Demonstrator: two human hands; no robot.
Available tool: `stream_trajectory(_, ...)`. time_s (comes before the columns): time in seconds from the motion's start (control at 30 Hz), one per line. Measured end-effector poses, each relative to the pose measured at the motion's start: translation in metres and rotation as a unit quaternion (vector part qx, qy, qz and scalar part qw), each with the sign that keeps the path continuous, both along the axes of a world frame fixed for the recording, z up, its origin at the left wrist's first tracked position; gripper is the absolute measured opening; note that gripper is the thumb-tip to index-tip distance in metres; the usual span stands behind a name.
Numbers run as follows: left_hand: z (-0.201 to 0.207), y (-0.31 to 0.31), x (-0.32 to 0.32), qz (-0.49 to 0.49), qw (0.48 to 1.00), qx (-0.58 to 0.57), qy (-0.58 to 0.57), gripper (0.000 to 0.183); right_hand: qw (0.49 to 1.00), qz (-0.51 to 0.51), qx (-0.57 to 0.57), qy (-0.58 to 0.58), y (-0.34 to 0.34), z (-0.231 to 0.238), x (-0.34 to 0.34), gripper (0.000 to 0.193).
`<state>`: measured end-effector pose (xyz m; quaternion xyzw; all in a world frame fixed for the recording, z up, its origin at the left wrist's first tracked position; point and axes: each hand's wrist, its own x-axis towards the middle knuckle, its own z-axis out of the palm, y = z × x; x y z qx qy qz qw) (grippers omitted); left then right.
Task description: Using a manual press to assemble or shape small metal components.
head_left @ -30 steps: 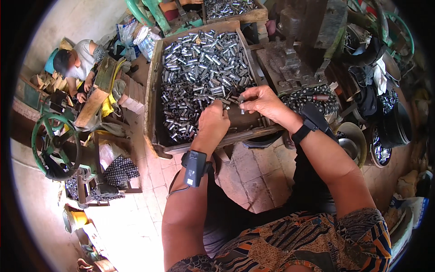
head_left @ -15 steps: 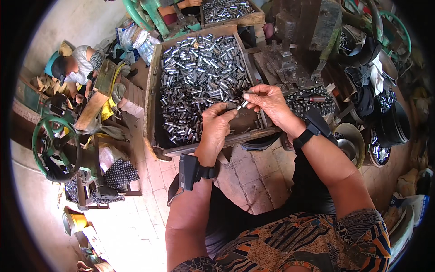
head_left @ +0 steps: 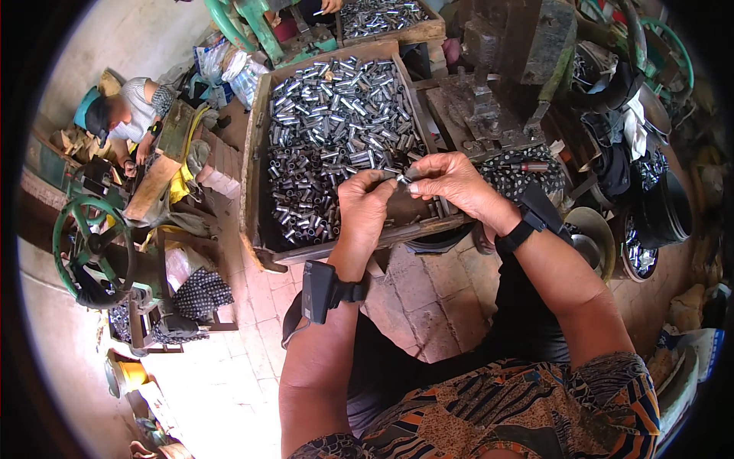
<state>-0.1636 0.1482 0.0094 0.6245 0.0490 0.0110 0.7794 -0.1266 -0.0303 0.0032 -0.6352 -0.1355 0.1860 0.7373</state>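
Over the near right part of a wooden tray (head_left: 252,176), my left hand (head_left: 362,205) and my right hand (head_left: 451,182) meet fingertip to fingertip. Between them is a small shiny metal tube (head_left: 402,179), pinched by thumb and fingers from both sides. My fingers cover much of it, and whether it is one piece or two joined I cannot tell. Below and beyond the hands, loose metal tubes (head_left: 344,107) fill the tray, bright at the far side and darker at the near left (head_left: 298,195).
A heavy metal press (head_left: 485,99) stands right of the tray. A screwdriver-like handle (head_left: 533,166) lies on dotted cloth. Buckets with metal pieces (head_left: 641,252) stand at the right. Another person (head_left: 130,115) works at the left, near a green handwheel (head_left: 93,243). A second tray (head_left: 397,34) is beyond.
My hands have drawn closer together, the right moving slightly left, and the tube between them shows less. The person at the left has shifted their hands a little.
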Motion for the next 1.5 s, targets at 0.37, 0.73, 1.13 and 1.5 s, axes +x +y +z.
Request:
stream_trajectory(0.37,0.004,-0.010,-0.001,0.005,0.999,0.030,-0.037,0.000,0.990,-0.003,-0.089,-0.107,-0.005,0.001,0.000,0.037)
stream_trajectory(0.73,0.011,-0.015,-0.003,0.001,0.999,-0.036,0.032,0.003,0.991,-0.111,0.078,-0.016,-0.008,0.000,0.005,0.012)
stream_trajectory(1.13,0.014,-0.015,-0.002,-0.020,0.993,-0.108,0.046,0.002,0.987,-0.104,0.119,0.013,-0.009,0.004,-0.001,0.009)
stream_trajectory(1.5,0.016,-0.015,-0.005,-0.049,0.993,-0.095,0.045,0.001,0.985,-0.065,0.136,0.084,-0.013,0.004,-0.004,0.010)
